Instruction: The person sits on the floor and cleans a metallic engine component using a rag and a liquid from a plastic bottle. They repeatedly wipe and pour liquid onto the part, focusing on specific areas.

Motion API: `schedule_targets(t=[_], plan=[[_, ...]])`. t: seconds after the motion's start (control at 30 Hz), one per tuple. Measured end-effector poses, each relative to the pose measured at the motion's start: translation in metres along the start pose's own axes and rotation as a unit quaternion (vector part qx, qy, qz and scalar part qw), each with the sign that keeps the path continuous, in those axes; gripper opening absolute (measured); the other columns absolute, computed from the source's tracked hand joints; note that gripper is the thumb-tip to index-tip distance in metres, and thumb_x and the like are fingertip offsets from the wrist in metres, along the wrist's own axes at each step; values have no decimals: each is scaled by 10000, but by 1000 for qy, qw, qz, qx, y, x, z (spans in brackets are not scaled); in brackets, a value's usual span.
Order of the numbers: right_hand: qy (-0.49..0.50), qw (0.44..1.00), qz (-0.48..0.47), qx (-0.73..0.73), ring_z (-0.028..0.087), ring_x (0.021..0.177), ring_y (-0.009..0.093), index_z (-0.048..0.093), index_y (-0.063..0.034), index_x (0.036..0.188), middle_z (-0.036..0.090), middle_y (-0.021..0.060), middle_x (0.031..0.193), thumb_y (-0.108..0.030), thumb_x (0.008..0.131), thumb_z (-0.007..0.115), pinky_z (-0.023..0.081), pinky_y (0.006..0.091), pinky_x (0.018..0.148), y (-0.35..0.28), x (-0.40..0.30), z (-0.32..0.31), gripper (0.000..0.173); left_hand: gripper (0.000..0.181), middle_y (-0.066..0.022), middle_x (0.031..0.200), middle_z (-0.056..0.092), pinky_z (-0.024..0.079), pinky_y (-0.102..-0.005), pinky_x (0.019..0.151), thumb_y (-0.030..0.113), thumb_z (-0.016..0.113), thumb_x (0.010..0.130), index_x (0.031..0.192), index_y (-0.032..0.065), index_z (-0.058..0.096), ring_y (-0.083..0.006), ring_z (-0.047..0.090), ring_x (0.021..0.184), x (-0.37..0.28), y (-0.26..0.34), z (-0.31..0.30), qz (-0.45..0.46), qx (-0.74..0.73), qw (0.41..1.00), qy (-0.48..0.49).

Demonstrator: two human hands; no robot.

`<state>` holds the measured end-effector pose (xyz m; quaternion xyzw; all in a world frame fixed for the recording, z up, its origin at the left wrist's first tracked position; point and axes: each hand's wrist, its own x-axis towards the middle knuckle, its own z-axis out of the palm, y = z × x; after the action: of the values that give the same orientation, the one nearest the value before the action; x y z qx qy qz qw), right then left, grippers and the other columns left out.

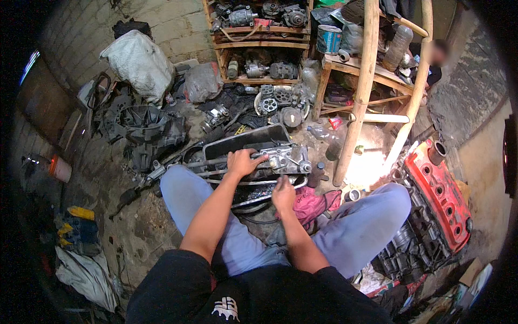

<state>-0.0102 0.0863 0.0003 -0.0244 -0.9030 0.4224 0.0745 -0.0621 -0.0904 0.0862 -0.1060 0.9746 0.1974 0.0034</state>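
Note:
Before me an aluminium mechanical housing (289,159) with metal rods running left from it lies across two black trays. My left hand (243,162) rests on its left end, fingers curled over the rods and thumb on the metal. Just below the housing, near its lower edge, is my right hand (283,188), fingers curled; whether it holds a small thing is hidden. The rear black tray (247,141) stands tilted behind the rods. Under the rods the front tray (253,194) holds dark, wet-looking matter. A pink cloth (309,206) lies right of my right hand.
A red engine valve cover (439,194) sits on an engine at right. A wooden ladder (366,89) stands beyond my right knee. At left is a transmission housing (141,125). Wooden shelves (261,45) hold compressors. A dark bottle (317,176) stands near the housing. Another person (435,75) is at upper right.

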Motion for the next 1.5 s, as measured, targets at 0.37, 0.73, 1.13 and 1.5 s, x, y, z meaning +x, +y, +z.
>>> schedule_targets(t=[0.37,0.73,1.13,1.5], plan=[[54,996,4,75,645,796,526,612,-9,991,675,296,814,-212,1004,508,483,622,709,-11,-7,0,229,682,-244,877,737,428,-450,960,648,429,989,991,82,809,-377,707,896,1,3,15,-74,-6,994,85],[70,993,46,79,653,853,517,638,-13,989,684,301,884,-214,977,528,480,621,760,14,5,6,230,677,-251,919,739,428,-475,967,649,441,978,1024,80,805,-396,705,932,7,5,19,-86,8,993,81],[97,988,37,112,650,809,519,631,-3,971,677,288,822,-194,994,507,486,595,726,10,0,7,229,834,-215,1195,682,382,-523,1025,766,485,888,1177,14,697,-356,606,1170,-8,25,31,-1,73,993,97],[114,989,57,70,627,757,538,633,2,1007,669,305,817,-208,1001,519,459,617,689,19,0,11,239,594,-192,1124,725,362,-524,1054,573,548,922,1135,53,740,-337,628,1155,-4,40,25,-45,49,993,101]])
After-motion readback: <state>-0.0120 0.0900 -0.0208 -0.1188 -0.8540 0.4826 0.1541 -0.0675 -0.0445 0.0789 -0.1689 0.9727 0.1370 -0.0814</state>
